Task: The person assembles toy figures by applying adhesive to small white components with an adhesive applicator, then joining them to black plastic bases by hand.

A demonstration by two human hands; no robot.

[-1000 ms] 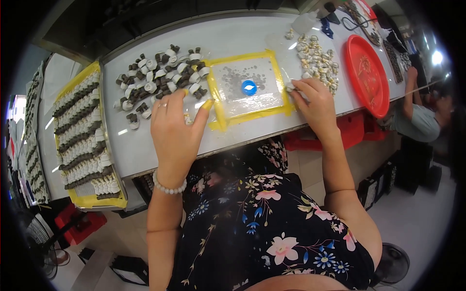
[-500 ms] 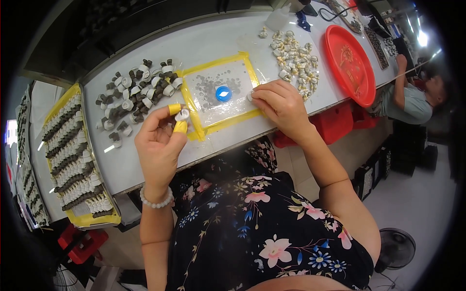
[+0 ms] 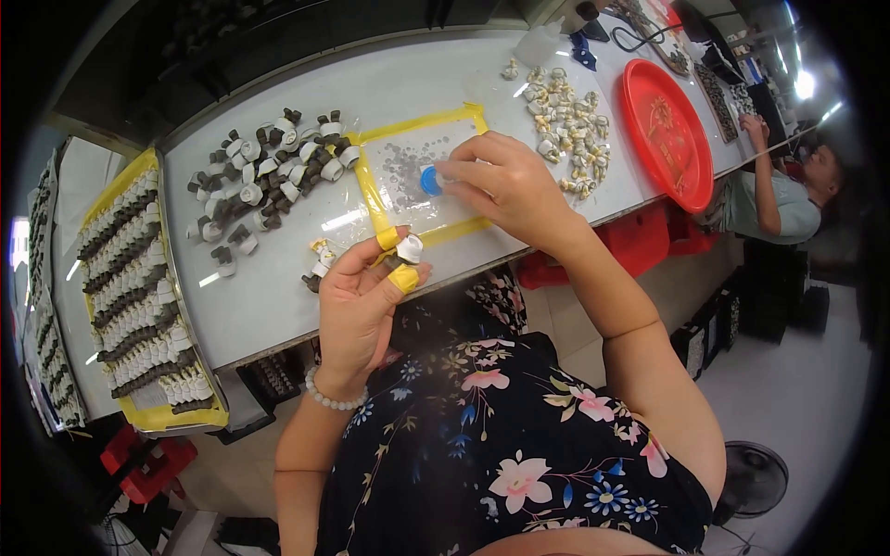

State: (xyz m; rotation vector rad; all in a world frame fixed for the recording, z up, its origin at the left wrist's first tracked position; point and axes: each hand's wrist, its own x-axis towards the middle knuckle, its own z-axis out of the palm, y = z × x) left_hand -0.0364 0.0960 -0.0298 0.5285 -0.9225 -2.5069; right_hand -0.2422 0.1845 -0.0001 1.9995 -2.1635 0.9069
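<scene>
My left hand (image 3: 357,301) has yellow tape round its thumb and a finger. Between those taped tips it pinches a small figurine piece (image 3: 409,247), white with a dark part. My right hand (image 3: 519,190) is closed in a pinch at a round blue cap (image 3: 430,181), partly covering it. Something pale shows at these fingertips, too small to name. The cap sits on a clear sheet (image 3: 399,204) with grey spots, edged in yellow tape. Beside my left hand lies a white, yellow and dark figurine (image 3: 320,262).
White-and-dark pieces (image 3: 269,171) lie in a pile at left, white-and-yellow pieces (image 3: 565,120) at right. A yellow-edged tray (image 3: 139,287) of figurine rows stands far left. A red basin (image 3: 663,139) lies beyond the right pile. At the right sits another person (image 3: 779,199).
My left hand has moved right, toward the table's front edge, still pinching its piece. My right hand has moved left to the blue cap. The figurine beside my left hand is now visible.
</scene>
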